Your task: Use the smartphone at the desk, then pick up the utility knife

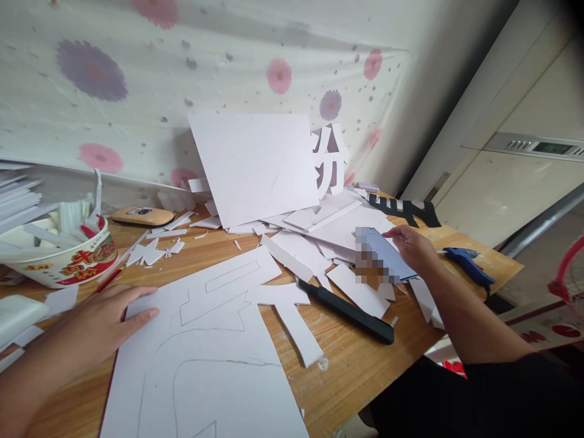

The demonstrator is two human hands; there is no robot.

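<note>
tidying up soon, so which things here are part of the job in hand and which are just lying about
Likely in the job:
drawn-on white board, left hand at its edge
phone, in the right hand
black tool, perhaps a cutter

Probably just lying about:
red-and-white bowl
tan oval object
small white scraps
blue glue gun, untouched

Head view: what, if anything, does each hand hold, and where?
The right hand holds a phone by its right edge; the left hand rests on the drawn-on board, grip unclear.
</note>
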